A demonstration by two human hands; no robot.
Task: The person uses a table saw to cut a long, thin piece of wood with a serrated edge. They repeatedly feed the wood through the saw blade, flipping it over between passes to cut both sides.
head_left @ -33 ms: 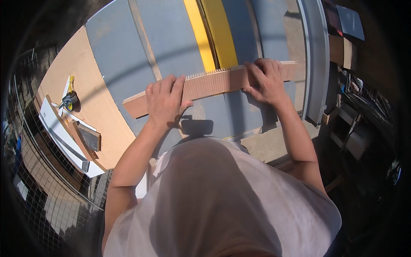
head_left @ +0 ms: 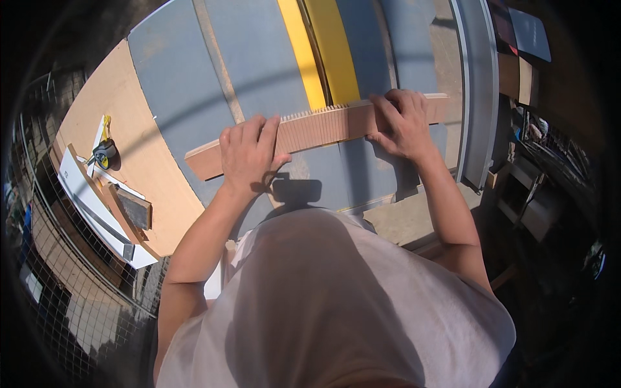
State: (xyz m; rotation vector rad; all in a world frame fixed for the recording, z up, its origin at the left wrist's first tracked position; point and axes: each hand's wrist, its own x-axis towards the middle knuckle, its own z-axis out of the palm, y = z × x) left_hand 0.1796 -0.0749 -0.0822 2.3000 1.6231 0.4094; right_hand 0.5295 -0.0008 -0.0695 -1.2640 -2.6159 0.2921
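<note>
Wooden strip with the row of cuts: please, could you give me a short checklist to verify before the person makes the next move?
1. Left hand holds the wooden strip: ok, near its left end.
2. Right hand holds it: ok, towards its right end.
3. Right hand apart from the cuts: ok, plain wood lies between.
4. Left hand apart from the cuts: not ok, its fingers are right beside the leftmost visible ones.
5. Tape measure away from the strip: ok, on the light wooden board at left.
6. Dark slot free beneath the strip: cannot tell, wood covers it.
</note>
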